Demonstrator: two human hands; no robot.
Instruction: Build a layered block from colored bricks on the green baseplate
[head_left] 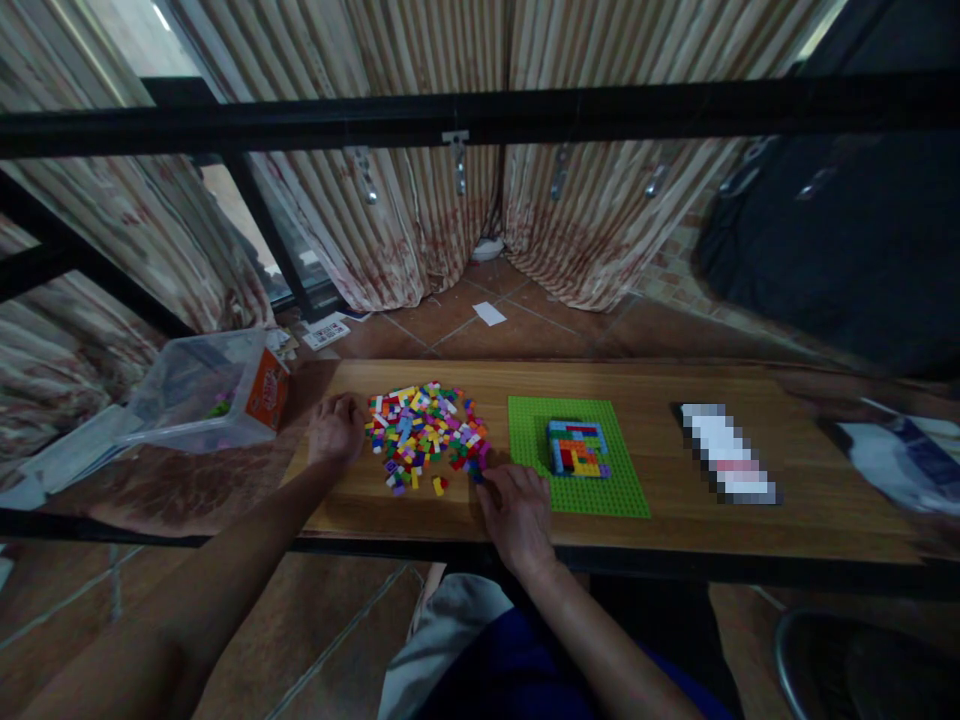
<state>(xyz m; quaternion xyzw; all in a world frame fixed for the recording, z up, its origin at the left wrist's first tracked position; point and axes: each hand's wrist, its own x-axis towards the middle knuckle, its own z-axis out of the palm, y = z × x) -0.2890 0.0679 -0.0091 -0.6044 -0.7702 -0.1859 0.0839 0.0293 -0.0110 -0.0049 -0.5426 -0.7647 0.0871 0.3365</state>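
A pile of small toy building bricks [424, 430] in many colours is spread on the wooden table. At its left edge rests my left hand [337, 430], its fingers curled in; what they hold, if anything, is hidden. My right hand [517, 510] lies at the pile's lower right edge. Its fingers are bent together beside dark blue and magenta bricks, and I cannot make out what is between them. To the right is a green studded baseplate [630, 485], its near left corner close to my right hand. A low block of multicoloured bricks [577, 448] stands on it.
A clear plastic box [195, 390] with an orange label stands left of the table [705, 525]. On the table's right side lies a pixelated flat object [727, 453]. A black metal bar [525, 115] crosses in front of the curtains [420, 220].
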